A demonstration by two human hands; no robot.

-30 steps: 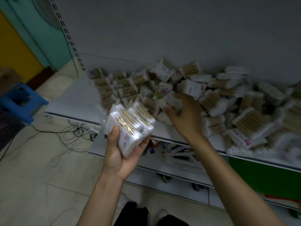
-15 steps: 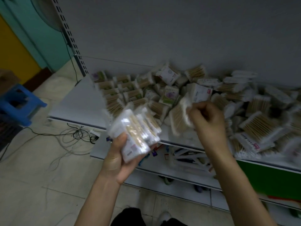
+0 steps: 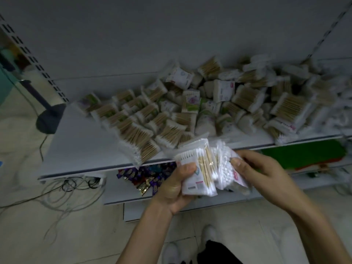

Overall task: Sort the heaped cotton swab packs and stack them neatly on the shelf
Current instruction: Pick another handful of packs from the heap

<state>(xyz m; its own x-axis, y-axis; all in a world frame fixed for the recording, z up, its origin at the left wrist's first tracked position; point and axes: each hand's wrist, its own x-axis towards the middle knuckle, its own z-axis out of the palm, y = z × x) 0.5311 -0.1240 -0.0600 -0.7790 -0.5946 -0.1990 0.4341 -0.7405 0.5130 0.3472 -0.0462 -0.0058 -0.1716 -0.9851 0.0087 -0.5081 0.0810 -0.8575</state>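
My left hand (image 3: 176, 185) grips a bundle of cotton swab packs (image 3: 198, 168), clear bags with wooden sticks and white tips, in front of the shelf edge. My right hand (image 3: 261, 170) pinches another pack (image 3: 226, 166) against the right side of that bundle. On the white shelf (image 3: 76, 141) a loose heap of packs (image 3: 238, 100) spreads across the middle and right. Rows of packs (image 3: 137, 128) lean in lines at the heap's left side.
The shelf's left part is bare white board. A lower shelf (image 3: 114, 193) holds purple wrapped items (image 3: 146, 176). Cables (image 3: 62, 189) lie on the tiled floor at the left, near a dark stand base (image 3: 49, 119). Green packaging (image 3: 302, 155) sits under the shelf at right.
My right hand lifted a pack out of the heap and brought it down to the bundle in my left hand. Both hands now meet in front of the shelf edge.
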